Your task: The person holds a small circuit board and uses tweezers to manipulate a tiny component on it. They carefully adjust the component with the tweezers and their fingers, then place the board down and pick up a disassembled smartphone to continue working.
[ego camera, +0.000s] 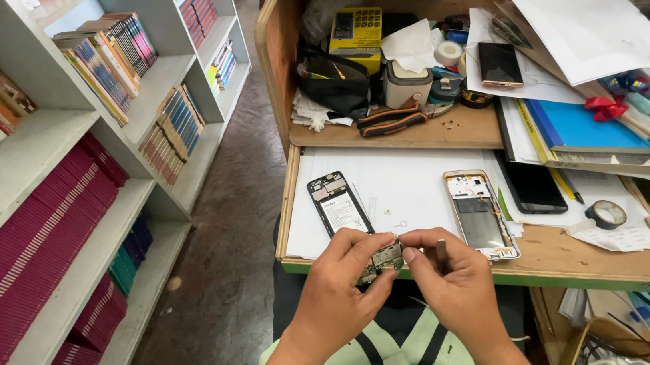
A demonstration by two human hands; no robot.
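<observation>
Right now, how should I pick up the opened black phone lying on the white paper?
Grip the opened black phone by its two long side edges, coming straight down from above. It lies flat, insides up, on the white paper, so pinching the frame keeps fingers off the exposed parts.

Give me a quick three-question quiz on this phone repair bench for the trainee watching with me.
1. True or false: both hands, the left hand and the right hand, pinch the small circuit board between them.
2. Which opened phone lies nearer the left edge of the white sheet? A) the black-framed phone B) the gold-framed phone
3. Fill in: the pliers on the upper shelf have orange and ____ handles.

Key: 1 true; 2 A; 3 black.
</observation>
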